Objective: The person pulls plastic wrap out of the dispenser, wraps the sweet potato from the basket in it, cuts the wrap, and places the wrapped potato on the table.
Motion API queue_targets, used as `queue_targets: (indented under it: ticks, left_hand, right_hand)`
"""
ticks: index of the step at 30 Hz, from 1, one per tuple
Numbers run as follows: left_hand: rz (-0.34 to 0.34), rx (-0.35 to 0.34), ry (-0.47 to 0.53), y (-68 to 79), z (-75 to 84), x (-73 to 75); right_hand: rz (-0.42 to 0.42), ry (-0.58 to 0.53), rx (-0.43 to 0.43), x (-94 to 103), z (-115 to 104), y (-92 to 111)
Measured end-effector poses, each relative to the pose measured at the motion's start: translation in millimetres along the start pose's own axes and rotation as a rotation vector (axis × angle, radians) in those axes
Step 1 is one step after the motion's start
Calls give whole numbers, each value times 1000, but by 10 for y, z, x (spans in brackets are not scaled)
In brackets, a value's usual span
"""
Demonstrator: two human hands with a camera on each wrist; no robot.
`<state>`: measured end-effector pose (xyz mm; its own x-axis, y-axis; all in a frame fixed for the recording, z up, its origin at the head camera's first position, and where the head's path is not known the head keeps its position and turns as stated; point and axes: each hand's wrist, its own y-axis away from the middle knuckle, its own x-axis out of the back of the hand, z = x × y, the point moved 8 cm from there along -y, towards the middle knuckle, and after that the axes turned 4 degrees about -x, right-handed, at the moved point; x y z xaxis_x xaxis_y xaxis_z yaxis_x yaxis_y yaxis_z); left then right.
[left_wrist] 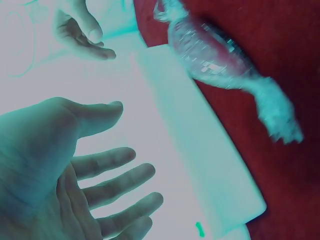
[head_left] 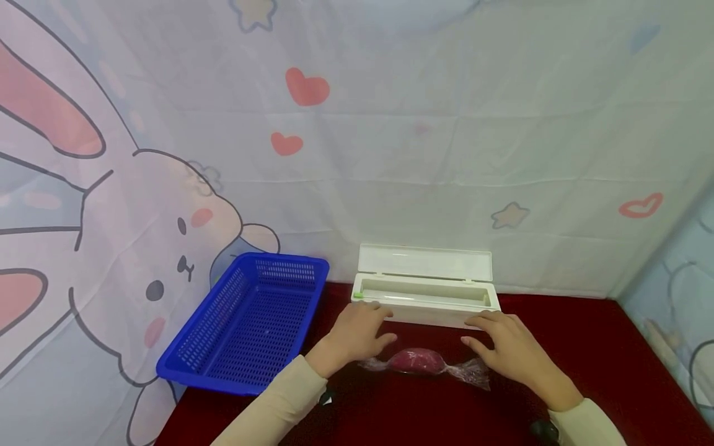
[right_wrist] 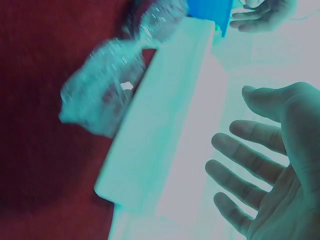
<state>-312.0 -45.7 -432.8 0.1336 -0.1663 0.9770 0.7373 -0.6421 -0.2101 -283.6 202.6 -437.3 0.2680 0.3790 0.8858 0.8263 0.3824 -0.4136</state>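
A dark red, oblong item wrapped in clear plastic film (head_left: 417, 361), its ends twisted, lies on the dark red cloth between my hands. Behind it stands a long white cling film dispenser box (head_left: 426, 314) with its lid (head_left: 424, 262) raised; a pale roll (head_left: 424, 298) shows inside. My left hand (head_left: 357, 331) hovers near the box's left front corner, fingers spread and holding nothing. Near the right front corner is my right hand (head_left: 515, 350), its fingers also loosely extended and nothing in them. Both wrist views show the palms bare.
To the left sits a blue plastic basket (head_left: 320, 291) with slotted sides. A pale curtain (head_left: 401, 186) printed with a rabbit, hearts and stars hangs right behind the box. A dark cable (head_left: 693, 371) runs along the right edge.
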Motion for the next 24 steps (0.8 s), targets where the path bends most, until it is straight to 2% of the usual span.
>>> queue_targets:
  ticks: [5,13,20,24]
  left_hand:
    - [3,61,21,-16,-119,203]
    - [0,139,54,-33,-375,491]
    - [32,165,52,-29,-577,703]
    - [30,192,73,1,-726,772]
  right_hand:
    - [9,43,-52,237,120,-21]
    - [124,45,-38,623,301,-55]
    - [107,80,-82,788,512,-28]
    - [80,104,-132,843,666,21]
